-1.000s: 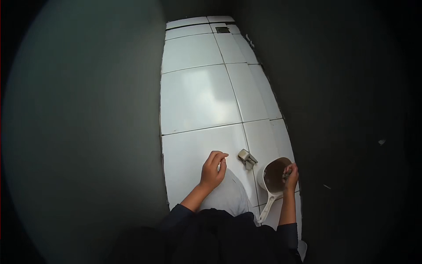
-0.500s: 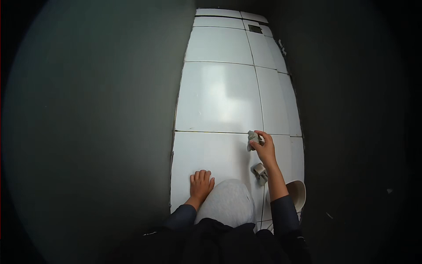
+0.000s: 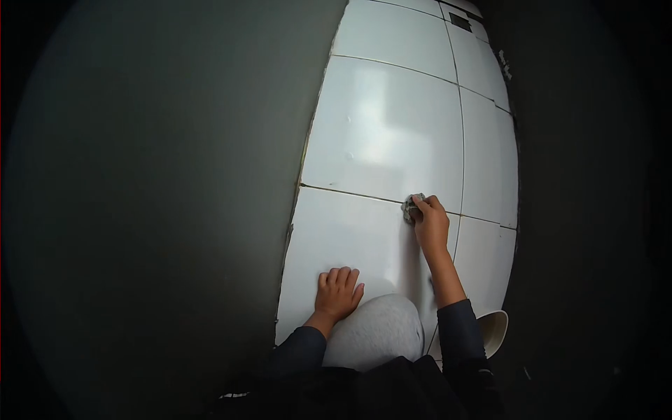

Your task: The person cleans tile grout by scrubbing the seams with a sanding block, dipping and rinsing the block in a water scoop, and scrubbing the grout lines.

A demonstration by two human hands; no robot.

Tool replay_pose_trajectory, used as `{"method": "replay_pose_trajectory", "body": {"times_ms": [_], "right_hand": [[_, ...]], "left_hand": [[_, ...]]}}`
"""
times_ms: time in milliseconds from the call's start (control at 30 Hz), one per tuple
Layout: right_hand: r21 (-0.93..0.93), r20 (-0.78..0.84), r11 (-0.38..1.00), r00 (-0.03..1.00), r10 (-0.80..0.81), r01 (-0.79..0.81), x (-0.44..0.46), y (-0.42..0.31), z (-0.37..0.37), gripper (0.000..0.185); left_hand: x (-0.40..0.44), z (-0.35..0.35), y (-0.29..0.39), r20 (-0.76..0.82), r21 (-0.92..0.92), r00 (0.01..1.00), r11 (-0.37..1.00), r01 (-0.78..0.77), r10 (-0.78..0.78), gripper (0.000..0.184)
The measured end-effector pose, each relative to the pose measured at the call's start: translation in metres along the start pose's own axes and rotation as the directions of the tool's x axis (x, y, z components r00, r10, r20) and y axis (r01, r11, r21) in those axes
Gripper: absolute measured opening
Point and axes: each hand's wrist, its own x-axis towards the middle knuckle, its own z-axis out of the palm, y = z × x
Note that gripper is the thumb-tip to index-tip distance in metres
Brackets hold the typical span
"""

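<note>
Container (image 3: 495, 330) sits partly behind the right sleeve (image 3: 460, 332), contents hidden; right hand (image 3: 434, 225) reaches forward, fingers pinching a crumpled grey wad (image 3: 408, 209); left hand (image 3: 338, 295) lies palm-down, fingers loosely spread, on tile (image 3: 350, 234).

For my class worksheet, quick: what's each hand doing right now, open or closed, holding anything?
Left hand: open, palm down on the tile, nothing visible in it.
Right hand: closed on a grey wad.

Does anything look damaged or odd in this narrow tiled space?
Two spots: the left edge of the tiled floor looks ragged and dark beside the smooth grey wall, and a rough whitish patch breaks the dark right wall near the dark floor square.
</note>
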Motion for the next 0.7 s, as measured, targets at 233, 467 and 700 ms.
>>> {"method": "replay_pose_trajectory", "body": {"times_ms": [233, 467, 700], "right_hand": [[-0.002, 0.013, 0.945, 0.944, -0.328, 0.328, 0.017, -0.069, 0.073, 0.032], [-0.023, 0.135, 0.907, 0.9, -0.414, 0.42, 0.03, -0.115, 0.096, 0.03], [-0.01, 0.104, 0.858, 0.854, -0.509, 0.513, 0.035, -0.144, 0.119, 0.036]], "left_hand": [[-0.001, 0.001, -0.002, 0.023, 0.017, 1.0, 1.0, -0.001, 0.0, 0.032], [-0.001, 0.002, 0.0, -0.002, -0.013, 1.0, 1.0, 0.009, -0.009, 0.033], [-0.002, 0.007, -0.001, 0.016, -0.005, 1.0, 1.0, 0.026, -0.026, 0.034]]}}
